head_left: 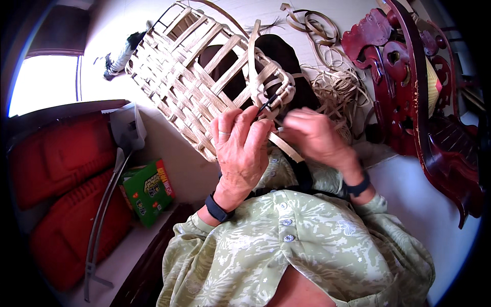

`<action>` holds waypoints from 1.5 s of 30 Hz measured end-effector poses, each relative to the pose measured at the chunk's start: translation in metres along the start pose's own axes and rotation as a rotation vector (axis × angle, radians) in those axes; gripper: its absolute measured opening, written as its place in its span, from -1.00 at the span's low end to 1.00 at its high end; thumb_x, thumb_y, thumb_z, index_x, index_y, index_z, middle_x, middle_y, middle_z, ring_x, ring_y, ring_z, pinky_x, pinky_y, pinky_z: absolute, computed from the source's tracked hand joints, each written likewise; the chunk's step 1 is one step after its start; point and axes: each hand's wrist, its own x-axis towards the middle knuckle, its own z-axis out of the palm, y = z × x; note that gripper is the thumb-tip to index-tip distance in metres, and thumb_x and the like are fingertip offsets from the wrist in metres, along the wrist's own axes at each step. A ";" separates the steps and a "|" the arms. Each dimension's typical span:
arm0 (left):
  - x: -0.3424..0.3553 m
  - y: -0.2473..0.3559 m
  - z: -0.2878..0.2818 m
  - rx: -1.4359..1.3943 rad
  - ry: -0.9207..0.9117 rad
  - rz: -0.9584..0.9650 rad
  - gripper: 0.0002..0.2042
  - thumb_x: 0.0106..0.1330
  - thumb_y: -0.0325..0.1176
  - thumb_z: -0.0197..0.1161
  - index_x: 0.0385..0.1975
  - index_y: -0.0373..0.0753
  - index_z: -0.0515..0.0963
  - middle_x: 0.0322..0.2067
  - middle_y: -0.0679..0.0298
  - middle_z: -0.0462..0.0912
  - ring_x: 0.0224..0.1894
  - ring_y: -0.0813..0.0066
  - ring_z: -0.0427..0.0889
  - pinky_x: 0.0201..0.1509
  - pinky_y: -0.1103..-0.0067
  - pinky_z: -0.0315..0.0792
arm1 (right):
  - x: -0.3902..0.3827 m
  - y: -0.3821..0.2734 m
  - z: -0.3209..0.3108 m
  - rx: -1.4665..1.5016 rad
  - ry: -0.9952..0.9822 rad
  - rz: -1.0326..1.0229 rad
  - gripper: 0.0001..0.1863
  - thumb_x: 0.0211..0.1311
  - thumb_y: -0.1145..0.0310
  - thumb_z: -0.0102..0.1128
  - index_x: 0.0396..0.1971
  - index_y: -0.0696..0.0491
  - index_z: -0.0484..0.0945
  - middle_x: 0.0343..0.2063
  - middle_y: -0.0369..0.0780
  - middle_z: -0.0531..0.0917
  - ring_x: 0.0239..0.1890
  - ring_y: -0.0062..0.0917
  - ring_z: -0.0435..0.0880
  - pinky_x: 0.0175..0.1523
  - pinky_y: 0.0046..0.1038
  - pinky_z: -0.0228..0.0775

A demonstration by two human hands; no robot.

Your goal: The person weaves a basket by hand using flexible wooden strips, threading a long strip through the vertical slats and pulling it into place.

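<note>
Across my lap lies a half-woven panel of flat tan strips [181, 69] on a thin dark frame, with gaps through which dark trousers show. My left hand [240, 146] has its fingers closed at the near right edge of the panel, beside a short black piece of the frame [267, 104]. Just to the right, my right hand [317, 135] is bent and smeared by motion; its fingertips cannot be made out. Between the hands a loose strip end [286, 147] points down toward my shirt. Another tan strip [251, 56] stands up from the weave at the right corner.
A tangled heap of tan strips [340, 92] lies on the floor to the right, with looped strips [312, 25] beyond. Dark red carved wooden furniture [422, 102] stands at the right. At left are red cases [76, 204], a green box [148, 192] and a grey metal stand [102, 220].
</note>
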 end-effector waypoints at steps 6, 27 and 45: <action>-0.006 -0.002 -0.002 0.032 0.013 0.006 -0.78 0.03 -0.39 0.42 -0.31 -0.22 0.59 -0.11 0.22 0.63 -0.14 0.21 0.52 -0.04 0.27 0.34 | -0.132 0.078 -0.156 0.885 0.939 0.477 -0.76 0.34 0.30 -0.04 -0.49 0.11 0.41 -0.57 -0.21 0.48 -0.55 -0.50 0.39 -0.39 -0.45 0.25; -0.003 0.000 -0.005 -0.024 -0.020 -0.058 -0.78 0.01 -0.67 0.18 -0.36 -0.26 0.64 -0.19 0.17 0.67 -0.15 0.12 0.55 -0.02 0.38 0.43 | -0.042 0.009 -0.058 0.785 0.309 0.384 -0.73 0.38 0.36 0.04 -0.50 0.18 0.52 -0.58 -0.17 0.63 -0.55 -0.47 0.60 -0.32 -0.43 0.52; 0.000 -0.006 -0.002 -0.064 -0.009 0.016 -0.82 0.06 -0.47 0.32 -0.30 -0.19 0.59 -0.23 0.27 0.65 -0.21 0.26 0.53 -0.10 0.36 0.30 | 0.005 -0.009 0.028 -0.165 0.058 0.050 -0.77 0.32 0.19 0.26 -0.39 0.04 0.64 -0.50 -0.25 0.67 -0.41 -0.47 0.68 -0.17 -0.31 0.41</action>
